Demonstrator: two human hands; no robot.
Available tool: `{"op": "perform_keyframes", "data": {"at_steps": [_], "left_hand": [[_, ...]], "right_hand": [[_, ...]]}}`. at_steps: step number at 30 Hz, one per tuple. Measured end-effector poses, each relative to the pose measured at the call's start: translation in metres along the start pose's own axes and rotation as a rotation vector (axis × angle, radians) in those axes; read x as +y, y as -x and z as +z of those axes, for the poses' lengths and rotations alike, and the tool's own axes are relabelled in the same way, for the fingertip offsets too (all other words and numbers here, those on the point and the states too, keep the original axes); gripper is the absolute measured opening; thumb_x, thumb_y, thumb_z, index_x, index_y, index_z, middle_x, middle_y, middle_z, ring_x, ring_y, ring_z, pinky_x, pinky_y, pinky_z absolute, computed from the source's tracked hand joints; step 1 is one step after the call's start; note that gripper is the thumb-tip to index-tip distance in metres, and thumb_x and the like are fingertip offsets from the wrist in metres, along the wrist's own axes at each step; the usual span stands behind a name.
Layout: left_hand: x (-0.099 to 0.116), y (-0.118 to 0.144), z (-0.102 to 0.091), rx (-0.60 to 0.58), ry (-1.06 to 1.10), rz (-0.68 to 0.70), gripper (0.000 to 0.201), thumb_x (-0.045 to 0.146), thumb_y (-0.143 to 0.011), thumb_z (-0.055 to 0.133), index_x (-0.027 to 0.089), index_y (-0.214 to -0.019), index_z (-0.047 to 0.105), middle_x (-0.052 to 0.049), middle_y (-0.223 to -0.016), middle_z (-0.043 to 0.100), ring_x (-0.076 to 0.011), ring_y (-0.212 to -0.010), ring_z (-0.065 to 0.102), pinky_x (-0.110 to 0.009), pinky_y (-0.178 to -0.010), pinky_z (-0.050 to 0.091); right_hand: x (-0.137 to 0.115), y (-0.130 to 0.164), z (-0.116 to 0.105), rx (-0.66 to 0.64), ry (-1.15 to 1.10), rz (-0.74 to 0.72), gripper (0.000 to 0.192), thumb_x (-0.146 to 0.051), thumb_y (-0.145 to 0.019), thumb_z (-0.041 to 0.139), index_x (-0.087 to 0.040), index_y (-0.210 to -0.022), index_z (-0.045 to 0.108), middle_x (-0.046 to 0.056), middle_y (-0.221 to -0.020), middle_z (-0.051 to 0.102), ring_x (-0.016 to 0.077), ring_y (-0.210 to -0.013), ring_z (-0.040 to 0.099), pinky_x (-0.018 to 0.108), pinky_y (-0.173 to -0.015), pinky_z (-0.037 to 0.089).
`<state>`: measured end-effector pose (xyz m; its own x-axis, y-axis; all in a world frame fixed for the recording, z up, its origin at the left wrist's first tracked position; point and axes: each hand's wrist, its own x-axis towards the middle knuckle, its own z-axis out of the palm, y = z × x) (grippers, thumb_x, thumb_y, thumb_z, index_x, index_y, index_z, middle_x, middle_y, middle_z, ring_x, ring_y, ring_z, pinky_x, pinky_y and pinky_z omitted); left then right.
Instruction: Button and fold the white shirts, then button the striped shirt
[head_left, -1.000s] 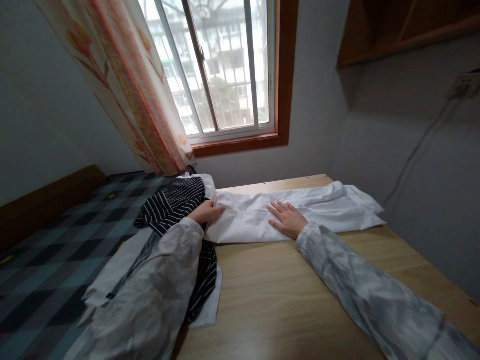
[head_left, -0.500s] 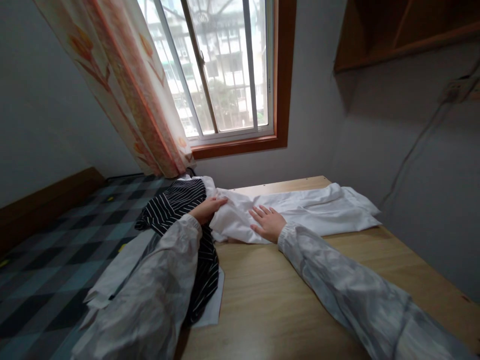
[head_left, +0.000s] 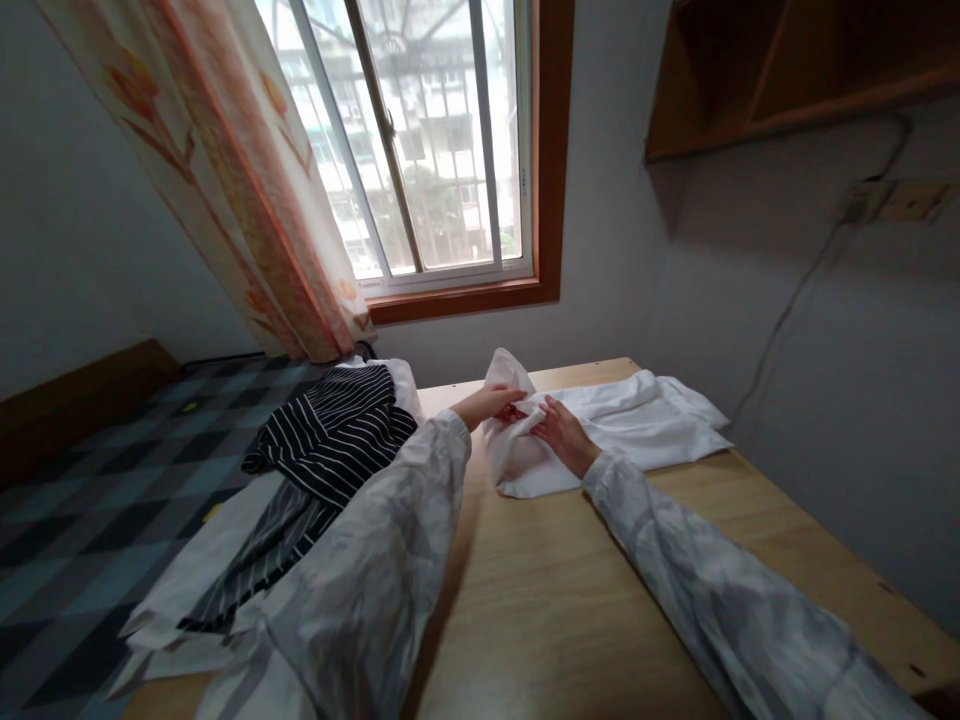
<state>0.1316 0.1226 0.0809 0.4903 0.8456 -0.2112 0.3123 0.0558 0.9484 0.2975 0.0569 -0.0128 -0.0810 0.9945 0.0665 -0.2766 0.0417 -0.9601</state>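
Observation:
A white garment (head_left: 630,412) lies lengthwise across the wooden tabletop, its left end lifted and turned over on itself. My left hand (head_left: 491,403) is closed on that raised end, with some of its fingers hidden by cloth. Close beside it, my right hand (head_left: 568,438) has bent fingers gripping the bunched fabric near the fold. The cloth stands up in a peak behind my left hand. To the left, a black garment with white stripes (head_left: 337,420) lies heaped with white cloth, apart from both hands.
The wooden tabletop (head_left: 540,600) borders a bed with a dark checked cover (head_left: 67,540). A window (head_left: 442,150) with a flowered curtain (head_left: 225,180) is behind. At right, a wall shelf (head_left: 720,130) hangs above a socket (head_left: 911,200) with a dangling cord.
My left hand has moved right, lifting the white garment's left end over toward my right hand. My right hand has gone from lying flat to bent fingers. The view has shifted slightly right.

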Motion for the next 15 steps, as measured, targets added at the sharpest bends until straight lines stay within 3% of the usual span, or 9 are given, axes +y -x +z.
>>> {"op": "perform_keyframes", "data": {"at_steps": [2,4,7,9,12,15], "left_hand": [[-0.008,-0.008,0.020,-0.036,-0.123,0.007,0.029,0.040,-0.093,0.080,0.013,-0.087,0.072,-0.003,-0.070,0.069,-0.0134,-0.062,0.062,-0.026,-0.063,0.051],[-0.018,-0.011,0.038,-0.055,-0.248,0.061,0.033,0.046,-0.096,0.076,0.014,-0.088,0.072,-0.004,-0.074,0.072,-0.0157,-0.067,0.066,-0.028,-0.069,0.055],[-0.034,-0.003,0.051,-0.080,-0.369,0.198,0.040,0.054,-0.098,0.071,0.014,-0.094,0.073,-0.007,-0.087,0.076,-0.0193,-0.083,0.071,-0.033,-0.084,0.058],[-0.044,0.013,0.048,-0.087,-0.385,0.301,0.043,0.058,-0.099,0.068,0.016,-0.105,0.075,-0.009,-0.101,0.078,-0.0218,-0.096,0.072,-0.037,-0.095,0.058],[-0.061,0.045,0.031,-0.065,-0.454,0.599,0.049,0.060,-0.101,0.065,0.018,-0.125,0.071,-0.016,-0.134,0.073,-0.0283,-0.123,0.069,-0.045,-0.113,0.054],[-0.079,0.076,0.016,0.039,-0.669,0.752,0.078,0.062,-0.083,0.087,0.020,-0.144,0.062,-0.022,-0.162,0.055,-0.0392,-0.148,0.055,-0.056,-0.126,0.043]], "right_hand": [[-0.005,-0.004,-0.009,-0.010,-0.075,0.023,0.076,-0.080,-0.100,0.035,-0.020,-0.120,0.076,0.015,-0.118,0.082,0.0327,-0.120,0.076,0.047,-0.109,0.058],[-0.007,-0.012,-0.018,0.026,0.018,0.006,0.077,-0.085,-0.096,0.038,-0.020,-0.109,0.077,0.015,-0.103,0.082,0.0326,-0.107,0.078,0.045,-0.099,0.062],[-0.007,-0.024,-0.031,0.095,0.221,0.005,0.059,-0.076,-0.088,0.059,-0.019,-0.093,0.076,0.010,-0.084,0.078,0.0293,-0.090,0.076,0.040,-0.087,0.062],[-0.005,-0.029,-0.038,0.113,0.292,0.019,0.044,-0.062,-0.080,0.072,-0.019,-0.086,0.075,0.007,-0.077,0.076,0.0269,-0.082,0.073,0.037,-0.080,0.060],[-0.005,-0.031,-0.048,0.150,0.402,0.002,0.030,-0.048,-0.076,0.077,-0.018,-0.080,0.075,0.006,-0.074,0.076,0.0252,-0.077,0.070,0.033,-0.071,0.056],[-0.006,-0.034,-0.052,0.220,0.508,-0.054,0.024,-0.043,-0.077,0.076,-0.019,-0.076,0.074,0.005,-0.074,0.075,0.0251,-0.080,0.068,0.030,-0.069,0.052]]}}
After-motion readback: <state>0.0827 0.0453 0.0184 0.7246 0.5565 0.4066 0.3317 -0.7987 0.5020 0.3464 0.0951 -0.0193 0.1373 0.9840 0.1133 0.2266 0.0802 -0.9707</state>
